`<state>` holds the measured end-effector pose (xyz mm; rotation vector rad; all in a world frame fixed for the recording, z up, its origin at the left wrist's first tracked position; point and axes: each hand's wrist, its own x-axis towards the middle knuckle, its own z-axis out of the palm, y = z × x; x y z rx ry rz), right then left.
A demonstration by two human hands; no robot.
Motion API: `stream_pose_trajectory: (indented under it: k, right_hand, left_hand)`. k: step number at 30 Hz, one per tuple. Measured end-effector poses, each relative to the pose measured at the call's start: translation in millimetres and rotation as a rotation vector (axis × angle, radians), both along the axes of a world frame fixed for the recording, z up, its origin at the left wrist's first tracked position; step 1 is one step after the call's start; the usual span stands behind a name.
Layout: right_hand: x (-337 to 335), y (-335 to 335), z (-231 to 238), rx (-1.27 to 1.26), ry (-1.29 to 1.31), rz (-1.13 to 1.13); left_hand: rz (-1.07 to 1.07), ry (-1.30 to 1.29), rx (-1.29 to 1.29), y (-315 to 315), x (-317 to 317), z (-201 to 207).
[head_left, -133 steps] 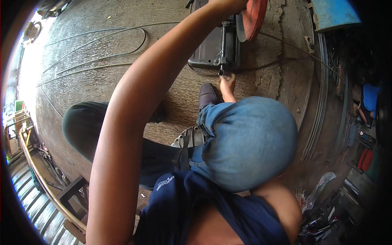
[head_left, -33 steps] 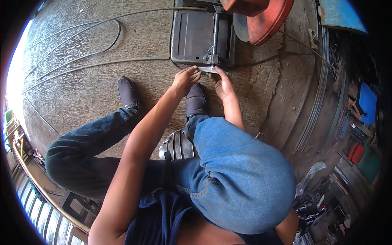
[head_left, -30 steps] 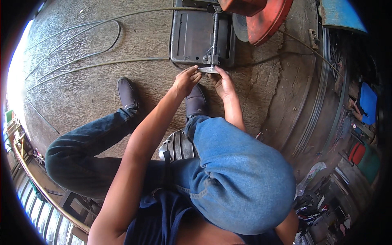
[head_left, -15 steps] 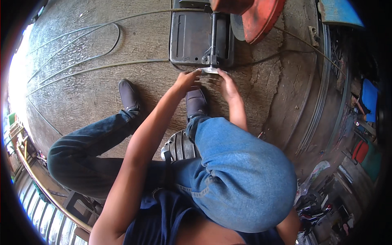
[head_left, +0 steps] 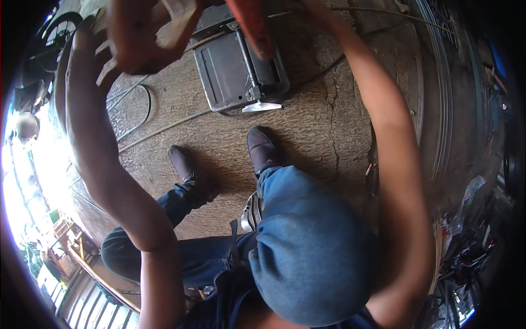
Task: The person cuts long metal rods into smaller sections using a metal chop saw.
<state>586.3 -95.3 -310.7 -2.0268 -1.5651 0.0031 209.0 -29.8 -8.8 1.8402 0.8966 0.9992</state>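
Observation:
Both my arms are raised toward the top of the view. My left hand (head_left: 101,52) is blurred at the upper left, its fingers curled on a red-brown part (head_left: 145,35) with a pale piece on it. My right hand (head_left: 315,6) reaches the top edge beside a red bar (head_left: 253,27) and is mostly cut off, so its grip is hidden. Below them a grey metal machine (head_left: 235,71) with a threaded rod lies on the concrete floor (head_left: 318,126). My two dark shoes (head_left: 262,148) stand just in front of it.
Thin cables (head_left: 137,109) curve over the floor at the left and run under the machine. Stacked round metal rims (head_left: 438,109) line the right side. Cluttered tools and scraps (head_left: 466,247) lie at the lower right, and wooden furniture (head_left: 82,257) at the lower left.
Both hands have left the machine's front bracket and swung up to the top of the view. My head has turned, so the machine now sits further left and tilted.

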Motion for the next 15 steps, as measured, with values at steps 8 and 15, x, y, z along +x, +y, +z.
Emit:
stream_pose_trajectory:
  k: [8, 15]
  right_hand:
    - [11.1, 25.4, -35.1, -0.212, 0.082, 0.090]
    - [9.9, 24.3, -38.9, -0.213, 0.102, 0.111]
  left_hand:
    - [0.075, 0.352, 0.318, 3.7, 23.0, -14.7]
    - [0.071, 0.587, 0.502, 13.7, 18.3, -16.9]
